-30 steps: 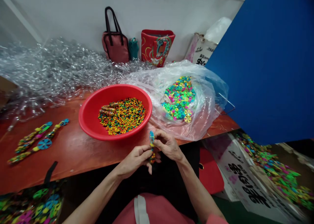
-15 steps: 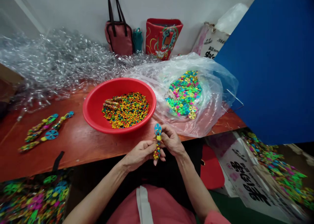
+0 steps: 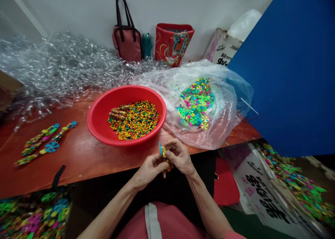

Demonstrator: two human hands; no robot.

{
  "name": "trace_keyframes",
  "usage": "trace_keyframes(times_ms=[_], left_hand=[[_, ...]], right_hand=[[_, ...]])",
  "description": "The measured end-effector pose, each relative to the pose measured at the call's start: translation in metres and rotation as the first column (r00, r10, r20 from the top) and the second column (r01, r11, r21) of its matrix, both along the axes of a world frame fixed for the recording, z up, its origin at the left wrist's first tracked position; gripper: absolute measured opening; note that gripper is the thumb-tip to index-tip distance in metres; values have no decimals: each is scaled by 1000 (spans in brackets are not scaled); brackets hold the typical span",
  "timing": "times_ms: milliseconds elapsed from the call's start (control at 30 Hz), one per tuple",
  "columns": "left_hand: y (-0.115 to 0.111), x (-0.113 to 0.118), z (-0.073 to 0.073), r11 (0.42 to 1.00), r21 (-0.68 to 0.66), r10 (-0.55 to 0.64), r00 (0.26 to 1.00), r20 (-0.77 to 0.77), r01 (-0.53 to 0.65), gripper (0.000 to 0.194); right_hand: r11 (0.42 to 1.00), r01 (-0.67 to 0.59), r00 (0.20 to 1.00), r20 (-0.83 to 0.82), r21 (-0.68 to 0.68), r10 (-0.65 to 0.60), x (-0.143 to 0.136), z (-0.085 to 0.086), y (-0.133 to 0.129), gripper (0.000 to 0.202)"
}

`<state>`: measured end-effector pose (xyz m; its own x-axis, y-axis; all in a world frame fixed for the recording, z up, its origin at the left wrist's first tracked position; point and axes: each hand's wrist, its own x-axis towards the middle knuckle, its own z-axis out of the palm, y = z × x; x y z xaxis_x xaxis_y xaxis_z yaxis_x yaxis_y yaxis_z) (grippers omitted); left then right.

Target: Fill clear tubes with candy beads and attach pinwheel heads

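Between my two hands is a small candy-filled tube (image 3: pixel 163 151) topped by a yellow piece and a blue pinwheel, which is seen edge-on. My left hand (image 3: pixel 151 167) is closed on its lower part, thumb against the side. My right hand (image 3: pixel 180 157) pinches it near the yellow piece; most of the candy part is hidden behind the fingers. Just beyond my hands stands a red basin (image 3: pixel 99 129) with many small coloured candy balls (image 3: pixel 138 122) and a few clear filled tubes (image 3: pixel 120 112) in it.
Finished-looking pinwheel tubes (image 3: pixel 39 144) lie on the table's left. Clear empty tubes (image 3: pixel 70 64) heap behind. A plastic bag (image 3: pixel 167 108) holds pinwheel pieces (image 3: pixel 196 101). Two bags (image 3: pixel 128 43) stand at the wall. A blue panel (image 3: pixel 282 82) and a full carton (image 3: pixel 267 193) are right.
The pinwheel tube has turned, so its blue wheel now shows edge-on instead of face-on. My fingers have closed further over the candy part. The view has shifted slightly.
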<state>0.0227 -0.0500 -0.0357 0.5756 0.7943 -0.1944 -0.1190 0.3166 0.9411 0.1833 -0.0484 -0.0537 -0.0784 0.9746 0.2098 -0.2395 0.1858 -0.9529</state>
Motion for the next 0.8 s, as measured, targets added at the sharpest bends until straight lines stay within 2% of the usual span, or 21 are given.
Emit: trace_keyframes(times_ms=[67,167,233,267,300,333,400,467,500,533,567,633,700,733,767,800], left_hand=[[-1,-2,0,999,33,-7,999,-52,9,39],[-5,-5,-4,987,114,128,983,-135,-113,34],[-10,-14,-9,965,169,228,959,-169,-200,33],[-13,-22,-11,947,193,292,939,-182,-257,34],[-16,-32,-13,919,216,370,908,-194,-329,37],[-19,-46,-15,881,238,458,864,-209,-409,40],[-24,-83,-19,766,293,638,729,-248,-572,48],[-24,-129,-19,624,372,781,549,-296,-687,53],[-22,-154,-16,551,425,834,456,-310,-718,53],[-18,-179,-11,480,489,876,364,-316,-729,53],[-13,-203,-4,443,549,894,298,-335,-709,51],[-1,-242,17,356,710,928,139,-346,-608,48],[15,-263,44,248,907,962,-25,-273,-340,46],[25,-265,58,213,953,974,-29,-225,-216,45],[37,-262,72,184,973,983,-1,-186,-138,44],[50,-254,83,164,981,986,54,-159,-106,43]], right_hand=[[1000,12,1000,18,18,-12,-2,-2,-3,31],[997,-34,994,109,64,27,3,1,-1,28],[990,-68,963,269,124,32,20,7,10,32],[985,-41,929,370,169,-25,34,10,19,32],[973,32,873,467,229,-139,50,12,29,29],[942,140,785,546,305,-293,69,13,40,25],[853,278,513,682,442,-521,105,9,62,24],[809,294,242,780,508,-577,134,-3,81,25],[810,264,140,810,524,-570,144,-10,88,25],[817,226,65,829,531,-556,152,-17,94,25],[824,190,13,838,534,-546,157,-24,98,25],[833,141,-15,842,536,-539,162,-33,101,24],[828,151,53,832,540,-552,167,-37,102,22],[821,183,115,817,541,-565,169,-36,103,21],[809,234,191,790,540,-582,172,-35,104,21],[791,301,277,745,532,-606,174,-33,105,21]])
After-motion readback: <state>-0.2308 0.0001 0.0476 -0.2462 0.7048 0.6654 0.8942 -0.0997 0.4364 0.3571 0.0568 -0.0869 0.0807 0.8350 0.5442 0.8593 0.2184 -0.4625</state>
